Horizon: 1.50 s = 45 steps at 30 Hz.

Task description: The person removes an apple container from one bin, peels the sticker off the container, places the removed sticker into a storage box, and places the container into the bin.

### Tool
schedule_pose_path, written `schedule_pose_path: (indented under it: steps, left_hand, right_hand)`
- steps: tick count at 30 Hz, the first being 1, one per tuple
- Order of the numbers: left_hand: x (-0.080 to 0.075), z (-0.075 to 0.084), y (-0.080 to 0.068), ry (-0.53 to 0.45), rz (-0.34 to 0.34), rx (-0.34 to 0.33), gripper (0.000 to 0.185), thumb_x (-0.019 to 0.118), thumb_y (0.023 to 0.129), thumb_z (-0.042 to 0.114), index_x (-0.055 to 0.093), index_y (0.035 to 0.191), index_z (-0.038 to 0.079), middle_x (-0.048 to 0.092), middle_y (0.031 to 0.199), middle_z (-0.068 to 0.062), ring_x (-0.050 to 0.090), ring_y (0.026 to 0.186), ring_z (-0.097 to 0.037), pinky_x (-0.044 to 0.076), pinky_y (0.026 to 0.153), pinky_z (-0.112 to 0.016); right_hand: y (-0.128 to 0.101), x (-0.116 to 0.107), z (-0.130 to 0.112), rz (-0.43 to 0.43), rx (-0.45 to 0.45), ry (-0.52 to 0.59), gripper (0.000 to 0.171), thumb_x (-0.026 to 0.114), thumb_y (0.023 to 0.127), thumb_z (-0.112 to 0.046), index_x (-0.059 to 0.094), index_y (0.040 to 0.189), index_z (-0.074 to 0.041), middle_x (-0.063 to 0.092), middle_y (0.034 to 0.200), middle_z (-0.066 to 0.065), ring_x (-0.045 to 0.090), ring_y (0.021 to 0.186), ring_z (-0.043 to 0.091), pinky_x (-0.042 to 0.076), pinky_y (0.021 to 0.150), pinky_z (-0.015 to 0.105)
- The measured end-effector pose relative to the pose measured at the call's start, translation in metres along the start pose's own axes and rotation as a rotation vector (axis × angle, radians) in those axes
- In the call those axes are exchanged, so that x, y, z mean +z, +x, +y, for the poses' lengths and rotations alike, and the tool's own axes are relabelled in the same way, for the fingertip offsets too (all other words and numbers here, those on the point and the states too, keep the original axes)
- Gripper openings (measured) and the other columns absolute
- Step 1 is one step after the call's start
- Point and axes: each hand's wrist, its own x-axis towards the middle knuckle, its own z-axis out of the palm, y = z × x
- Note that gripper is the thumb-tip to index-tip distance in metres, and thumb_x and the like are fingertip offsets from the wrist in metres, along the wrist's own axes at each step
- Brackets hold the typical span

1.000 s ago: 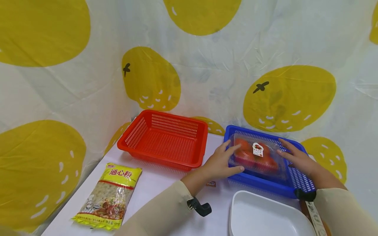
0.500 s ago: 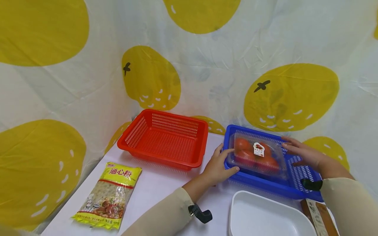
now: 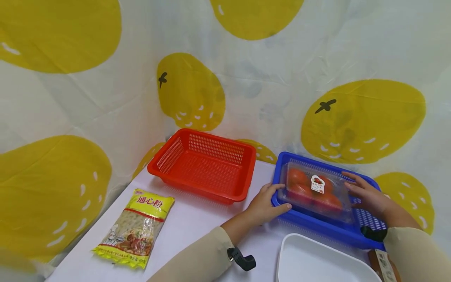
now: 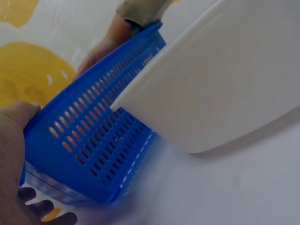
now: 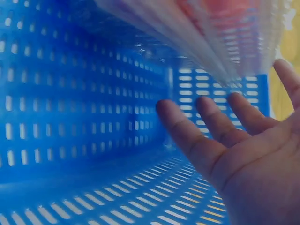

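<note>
A clear plastic box of red tomatoes [image 3: 315, 192] with a small label lies inside the blue basket [image 3: 317, 227]. My left hand [image 3: 266, 201] grips the basket's left end, thumb on the front rim. In the left wrist view the left hand [image 4: 11, 154] wraps that corner of the blue basket [image 4: 93, 154], fingers under it. My right hand [image 3: 366, 194] is inside the basket at the box's right end. In the right wrist view the right hand [image 5: 234, 159] is spread flat over the blue basket's mesh [image 5: 70, 117], just under the clear box [image 5: 211, 37].
An empty red basket [image 3: 169, 154] stands left of the blue one. A yellow bag of pasta [image 3: 135, 227] lies at the table's front left. A white tray [image 3: 317, 258] sits just in front of the blue basket. A brown packet [image 3: 384, 266] shows at the bottom right. A yellow-spotted cloth hangs behind.
Both hands came off the tomato box, which now rests in the blue basket. The left hand slid to the basket's left end, and the right hand drew back to the box's right end.
</note>
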Motion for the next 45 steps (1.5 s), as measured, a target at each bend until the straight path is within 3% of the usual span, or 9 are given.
schedule_pose_path:
  steps: [5,12,17,23,27,36,45]
  left_hand:
    - [0.004,-0.003,-0.002,-0.006,-0.025,0.000,0.066,0.075,0.095,0.056,0.049,0.155,0.047,0.047,0.159,0.005,0.053,0.142,-0.023,0.057,0.104,-0.051]
    - [0.008,-0.012,-0.003,-0.019,-0.029,0.046,0.064,0.071,0.098,0.055,0.047,0.156,0.045,0.048,0.159,0.004,0.052,0.144,-0.022,0.052,0.111,-0.052]
    - [0.008,-0.015,-0.005,-0.069,-0.027,0.033,0.061,0.073,0.099,0.052,0.047,0.154,0.047,0.049,0.159,0.005,0.051,0.145,-0.024,0.051,0.111,-0.054]
    - [0.006,-0.018,-0.006,-0.114,-0.025,0.029,0.060,0.072,0.100,0.049,0.046,0.154,0.048,0.050,0.158,0.005,0.050,0.146,-0.025,0.049,0.113,-0.055]
    - [0.003,-0.018,-0.005,-0.126,-0.022,0.060,0.059,0.071,0.101,0.047,0.046,0.154,0.045,0.049,0.159,0.002,0.049,0.146,-0.026,0.047,0.115,-0.056]
    - [0.001,-0.015,-0.002,-0.115,-0.056,0.074,0.057,0.069,0.102,0.046,0.046,0.154,0.041,0.049,0.159,0.001,0.048,0.147,-0.026,0.045,0.117,-0.056]
    - [0.004,-0.012,0.001,-0.128,-0.081,0.039,0.055,0.071,0.102,0.047,0.046,0.151,0.045,0.049,0.158,0.004,0.048,0.147,-0.026,0.049,0.113,-0.055]
  right_hand:
    - [-0.005,0.006,0.011,0.005,-0.009,0.068,0.076,0.043,0.115,-0.037,-0.009,0.171,-0.034,0.000,0.168,0.038,0.022,0.145,0.065,0.048,0.103,0.075]
    - [-0.005,0.019,0.005,-0.024,0.030,0.084,0.086,0.047,0.114,-0.038,-0.017,0.169,-0.021,0.002,0.165,0.041,0.030,0.143,0.062,0.045,0.107,0.074]
    - [0.002,0.025,0.003,-0.078,0.086,0.098,0.092,0.052,0.112,-0.038,-0.021,0.166,-0.020,0.003,0.166,0.038,0.036,0.143,0.055,0.045,0.112,0.066]
    - [0.013,0.031,0.004,-0.105,0.109,0.100,0.097,0.053,0.111,-0.043,-0.024,0.165,-0.022,0.001,0.167,0.037,0.031,0.146,0.055,0.034,0.119,0.068]
    - [0.017,0.031,0.000,-0.104,0.091,0.118,0.093,0.052,0.111,-0.044,-0.021,0.164,-0.023,0.006,0.167,0.035,0.042,0.140,0.046,0.044,0.114,0.052]
    - [0.015,0.026,0.004,-0.087,0.055,0.302,0.062,0.041,0.115,-0.040,-0.003,0.159,-0.038,0.012,0.166,0.020,0.058,0.121,0.016,0.056,0.100,0.038]
    - [0.010,0.018,0.009,-0.052,0.052,0.363,0.062,0.046,0.113,-0.032,0.006,0.159,-0.045,0.037,0.144,-0.002,0.061,0.118,0.018,0.059,0.099,0.041]
